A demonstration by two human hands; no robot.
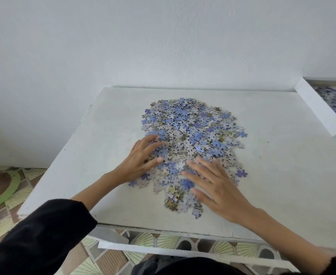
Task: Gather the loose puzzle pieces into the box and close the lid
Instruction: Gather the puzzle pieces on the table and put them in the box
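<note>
We had one white table (87,147) against a white wall (123,40), its left and near edges dropping to a patterned tile floor (14,195). Bare tabletop lay open to the left of the puzzle pieces (191,133) and wider still to their right, out toward the box (320,108). The pieces sat in one loose heap mid-table, too many for us to count, with stragglers trailing toward the near edge.

The single box stood at the far right corner, lid off, cut by the frame; inside we saw more blue pieces. We could not see a lid.

Our two hands were both flat and spread, gripping nothing: the left hand (141,157) pressed on the heap's near-left edge, the right hand (220,187) lay over its near side, slightly blurred. Two dark sleeves (44,235) showed. One green ring (2,197) lay on the floor.
</note>
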